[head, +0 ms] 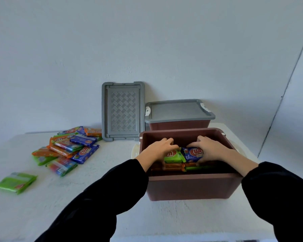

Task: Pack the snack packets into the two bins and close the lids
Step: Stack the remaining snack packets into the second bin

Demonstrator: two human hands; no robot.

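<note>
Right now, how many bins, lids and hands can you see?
Bins: 2, the open bin and the closed bin
Lids: 2, the leaning lid and the shut lid
Hands: 2, left hand, right hand
Total: 6

Glossy foil-like snack packets (pixel 72 149), matt brown plastic bin (pixel 191 187), grey plastic lid (pixel 123 111) with woven embossing, rough white table (pixel 98 173).

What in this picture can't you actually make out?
All in the head view:
- What the far bin contains: its grey lid covers it.
- How many packets fill the open bin: both hands and its near wall hide the layers.
- Whether the left hand grips the green packet: its fingers curl out of sight.
- Packet lettering on the loose pile: too blurred.
</note>
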